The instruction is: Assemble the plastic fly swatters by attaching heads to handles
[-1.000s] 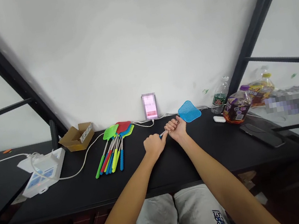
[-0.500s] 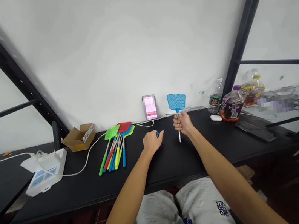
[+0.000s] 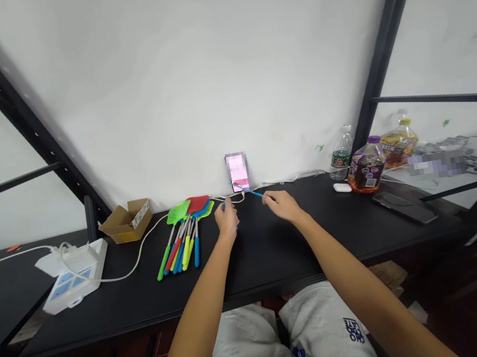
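My right hand is closed around a blue fly swatter. The swatter's mesh head is seen nearly edge-on and points left, in front of the phone; its metal shaft is hidden by the hand. To the left, my left hand wraps round a blue handle, of which only small bits show above and below the fingers. Beside that hand lies a bunch of fly swatters in green, red, blue and yellow, heads toward the wall and handles toward me.
A phone leans on the wall with its cable plugged in. At left are an opened cardboard box and a white power strip. A clear bottle, a dark-drink bottle, a white case and a dark flat device are at right.
The swatter has turned from upright and face-on to nearly edge-on, pointing left. My right hand has rolled over and moved slightly left; my left hand has turned thumb-up and shifted left.
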Available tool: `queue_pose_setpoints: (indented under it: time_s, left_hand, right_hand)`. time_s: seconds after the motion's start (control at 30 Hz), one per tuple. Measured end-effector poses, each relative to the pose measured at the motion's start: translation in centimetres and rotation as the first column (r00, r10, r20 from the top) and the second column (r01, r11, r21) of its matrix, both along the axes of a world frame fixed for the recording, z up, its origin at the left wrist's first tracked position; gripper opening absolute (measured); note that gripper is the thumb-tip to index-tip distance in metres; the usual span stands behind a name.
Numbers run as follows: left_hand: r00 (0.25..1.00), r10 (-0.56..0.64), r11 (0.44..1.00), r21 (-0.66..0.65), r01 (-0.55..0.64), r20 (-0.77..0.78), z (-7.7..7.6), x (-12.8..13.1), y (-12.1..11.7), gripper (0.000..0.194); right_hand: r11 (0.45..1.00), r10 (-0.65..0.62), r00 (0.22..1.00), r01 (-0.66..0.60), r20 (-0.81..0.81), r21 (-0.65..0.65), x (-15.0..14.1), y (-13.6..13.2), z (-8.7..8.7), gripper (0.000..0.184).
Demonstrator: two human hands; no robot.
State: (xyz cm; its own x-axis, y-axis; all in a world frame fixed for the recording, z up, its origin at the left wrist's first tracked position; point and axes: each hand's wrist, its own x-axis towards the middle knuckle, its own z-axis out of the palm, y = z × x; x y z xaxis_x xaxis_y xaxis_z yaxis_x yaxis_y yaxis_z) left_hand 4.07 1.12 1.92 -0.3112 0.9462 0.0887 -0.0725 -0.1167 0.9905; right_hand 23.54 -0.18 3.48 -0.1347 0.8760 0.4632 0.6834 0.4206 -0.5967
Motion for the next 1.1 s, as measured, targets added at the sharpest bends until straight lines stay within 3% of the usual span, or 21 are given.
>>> queue_pose_setpoints:
  time_s: [0.1, 0.2, 0.53, 0.87, 1.1]
  left_hand:
    - [0.975, -0.052, 0.998, -0.027, 0.059, 0.215, 0.3, -0.5, 0.5, 0.044]
    - [0.961, -0.043, 0.997, -0.055, 0.06, 0.271, 0.5, -1.1, 0.6, 0.044]
    - [0.994, 0.007, 0.982, -0.185, -0.028, -0.113, -0.6, -1.3, 0.9, 0.029]
    - [0.984, -0.029, 0.983, -0.182, -0.004, -0.175, -1.1, -1.9, 1.5, 0.032]
    - [0.97, 0.02, 0.987, -0.149, -0.058, -0.243, -1.4, -2.1, 1.9, 0.032]
  right_hand:
    - [0.998, 0.011, 0.995, -0.005, 0.099, -0.065, 0.0, -0.1, -0.4, 0.025]
    - [0.99, 0.108, 0.989, -0.097, 0.106, -0.102, 0.2, 0.3, -0.9, 0.025]
    - [0.952, 0.21, 0.976, -0.19, 0.061, -0.24, 0.5, 1.1, -1.9, 0.029]
    - [0.942, 0.194, 0.98, -0.175, 0.039, -0.286, 0.6, 1.5, -2.1, 0.034]
    - [0.925, 0.203, 0.979, -0.188, 0.011, -0.331, 0.7, 1.7, -2.2, 0.036]
